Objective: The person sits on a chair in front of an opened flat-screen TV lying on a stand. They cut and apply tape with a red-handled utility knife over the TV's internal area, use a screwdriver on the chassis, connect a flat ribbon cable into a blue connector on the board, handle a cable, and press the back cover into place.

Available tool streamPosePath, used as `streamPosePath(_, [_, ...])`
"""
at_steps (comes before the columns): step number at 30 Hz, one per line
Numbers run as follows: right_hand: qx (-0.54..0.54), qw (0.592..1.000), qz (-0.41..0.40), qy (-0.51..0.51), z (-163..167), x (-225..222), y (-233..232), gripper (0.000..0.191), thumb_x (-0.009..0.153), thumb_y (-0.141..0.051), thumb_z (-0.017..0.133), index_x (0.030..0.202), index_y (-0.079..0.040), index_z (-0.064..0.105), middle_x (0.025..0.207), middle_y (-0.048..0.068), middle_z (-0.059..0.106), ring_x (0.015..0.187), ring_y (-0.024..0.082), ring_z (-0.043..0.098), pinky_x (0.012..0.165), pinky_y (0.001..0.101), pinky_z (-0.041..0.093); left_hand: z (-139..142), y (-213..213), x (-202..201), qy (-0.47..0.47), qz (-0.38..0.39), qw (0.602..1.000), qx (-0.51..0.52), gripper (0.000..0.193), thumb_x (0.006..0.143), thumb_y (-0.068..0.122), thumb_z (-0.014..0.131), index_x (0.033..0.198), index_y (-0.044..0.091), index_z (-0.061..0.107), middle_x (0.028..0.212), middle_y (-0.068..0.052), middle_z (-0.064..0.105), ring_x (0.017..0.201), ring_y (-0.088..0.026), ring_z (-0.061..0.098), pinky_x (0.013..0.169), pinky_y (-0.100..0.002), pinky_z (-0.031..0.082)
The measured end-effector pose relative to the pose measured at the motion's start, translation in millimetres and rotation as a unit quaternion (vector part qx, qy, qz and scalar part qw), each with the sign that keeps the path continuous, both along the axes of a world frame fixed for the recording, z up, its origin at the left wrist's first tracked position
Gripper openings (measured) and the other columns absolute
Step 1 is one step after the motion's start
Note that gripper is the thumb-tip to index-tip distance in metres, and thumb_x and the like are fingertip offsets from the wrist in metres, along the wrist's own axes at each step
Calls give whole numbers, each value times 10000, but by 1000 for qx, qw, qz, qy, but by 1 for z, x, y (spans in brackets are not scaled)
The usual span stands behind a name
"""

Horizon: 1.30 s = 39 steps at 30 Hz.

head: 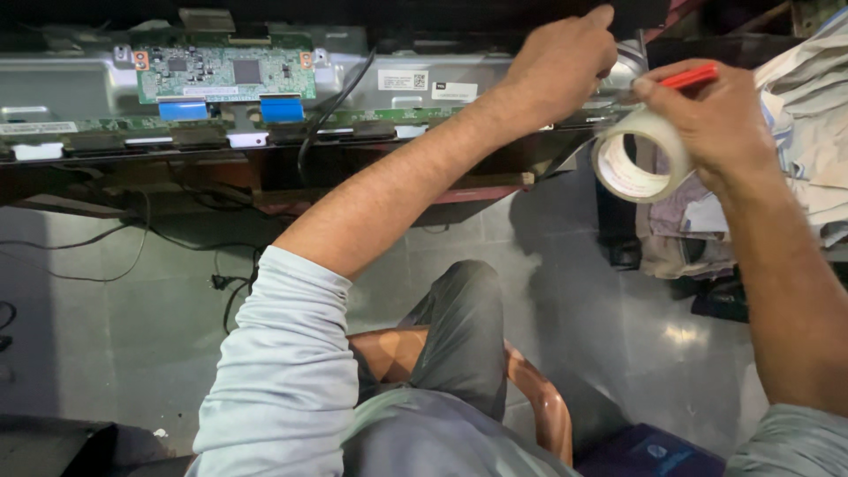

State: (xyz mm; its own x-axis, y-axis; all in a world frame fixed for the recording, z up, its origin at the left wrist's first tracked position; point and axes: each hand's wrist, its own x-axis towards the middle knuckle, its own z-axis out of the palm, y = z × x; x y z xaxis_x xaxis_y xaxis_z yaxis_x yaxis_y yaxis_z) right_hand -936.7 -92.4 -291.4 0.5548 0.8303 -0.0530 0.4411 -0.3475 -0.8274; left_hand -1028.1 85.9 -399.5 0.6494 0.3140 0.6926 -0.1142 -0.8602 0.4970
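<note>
— Two hands are up at the top right of the frame, but start nearer: what sits at the bottom?

— Grey sleeves, a bent knee in dark trousers (464, 331) at bottom centre, and the curved brown arm of a chair (543, 402) beside it, over a grey tiled floor (106, 327).

— And the right hand?

— The right hand (720, 119), at upper right, has its fingers closed around a roll of clear tape (640, 159), which hangs tilted below the palm. The same hand also pinches a red tool (689, 78); only a short red length shows, so I cannot tell what kind it is.

— The left one?

— The left hand (561, 71) reaches further, upper centre-right, fingers curled with thumb and forefinger pressed together at the top edge of an opened flat screen's metal back panel (71, 88). Whether they grip anything I cannot tell.

— What lies on that panel?

— Towards upper left, a green circuit board (225, 72) with two blue ribbon connectors (281, 109) below it, and a black cable (331, 115) running down across the panel. Folded cloth (808, 115) is piled at the far right.
</note>
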Motion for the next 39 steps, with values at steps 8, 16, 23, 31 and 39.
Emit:
streamPosePath(8, [147, 987, -59, 15, 7, -26, -66, 156, 1081, -66, 758, 1156, 60, 702, 1071, 134, 753, 919, 157, 725, 831, 279, 602, 16, 2, -20, 44, -21, 999, 8, 39, 781, 142, 773, 788, 103, 769, 1043, -175, 635, 912, -359, 670, 758, -496, 537])
streamPosePath(16, [398, 903, -141, -72, -80, -102, -119, 219, 1163, -158, 705, 1248, 24, 617, 1195, 196, 724, 1098, 225, 717, 1032, 346, 577, 15, -62, -128, -53, 15, 971, -231, 272, 1006, 239, 740, 1236, 92, 742, 961, -114, 664, 811, -253, 653, 733, -377, 530])
streamPosePath(23, [466, 860, -97, -183, -117, -196, -106, 285, 1114, -254, 685, 1255, -25, 590, 1234, 217, 709, 1128, 331, 722, 975, 399, 609, -3, -182, -226, -40, -181, 724, -665, 748, 961, 244, 727, 1587, 44, 369, 1268, -78, 596, 1075, -146, 627, 752, -294, 584])
streamPosePath(31, [466, 880, -84, -18, -80, -236, -127, 252, 1080, -215, 554, 1254, -34, 566, 1353, 140, 601, 901, 192, 718, 761, 303, 607, 4, -189, -274, -20, -197, 770, -607, 715, 935, 167, 743, 1560, 103, 403, 1377, -66, 575, 1190, -159, 611, 827, -296, 575])
streamPosePath(39, [251, 966, 48, 33, -63, -225, -154, 163, 1055, 14, 687, 1218, 17, 706, 1189, 68, 650, 1042, 130, 663, 935, 263, 545, 10, -192, -300, 45, -208, 852, -478, 671, 950, 186, 774, 1543, 112, 470, 1480, -69, 470, 1316, -191, 572, 1011, -338, 589])
